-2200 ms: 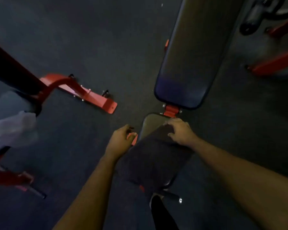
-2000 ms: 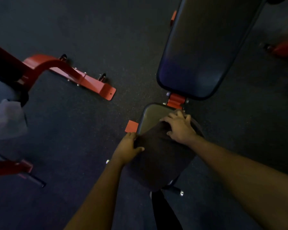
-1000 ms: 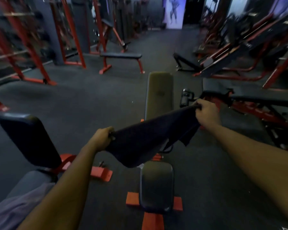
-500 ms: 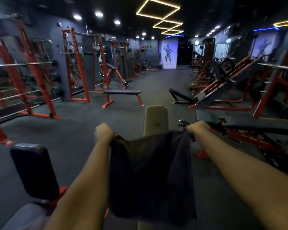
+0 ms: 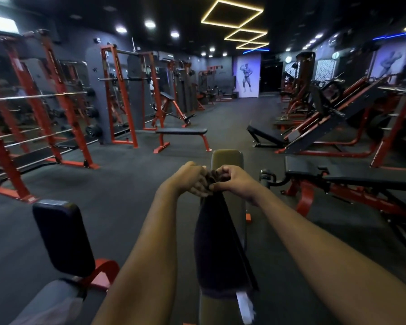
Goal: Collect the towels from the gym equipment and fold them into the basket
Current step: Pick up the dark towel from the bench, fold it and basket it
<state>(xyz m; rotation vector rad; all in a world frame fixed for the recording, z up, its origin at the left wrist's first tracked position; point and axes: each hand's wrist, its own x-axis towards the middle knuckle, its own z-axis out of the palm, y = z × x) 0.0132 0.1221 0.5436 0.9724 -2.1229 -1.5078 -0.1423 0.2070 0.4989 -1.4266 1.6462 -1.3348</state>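
A dark towel (image 5: 217, 249) hangs folded lengthwise in the air in front of me, above an adjustable bench (image 5: 226, 160). My left hand (image 5: 192, 178) and my right hand (image 5: 232, 180) are pressed together at its top edge, both pinching the upper corners. The towel droops straight down between my forearms, and a white tag (image 5: 244, 308) shows at its bottom. A pale cloth, maybe another towel (image 5: 49, 311), lies on a seat at the lower left. No basket is in view.
A black padded backrest (image 5: 61, 235) on a red frame stands close on my left. A flat bench (image 5: 182, 132) is farther ahead. Red racks (image 5: 56, 102) line the left wall; leg-press machines (image 5: 333, 123) and another bench (image 5: 347, 174) fill the right. Dark floor runs down the middle.
My hands lifted the towel off the bench seat and held it spread wide. They have since come together, folding it in half lengthwise. My view rose from the floor to the room.
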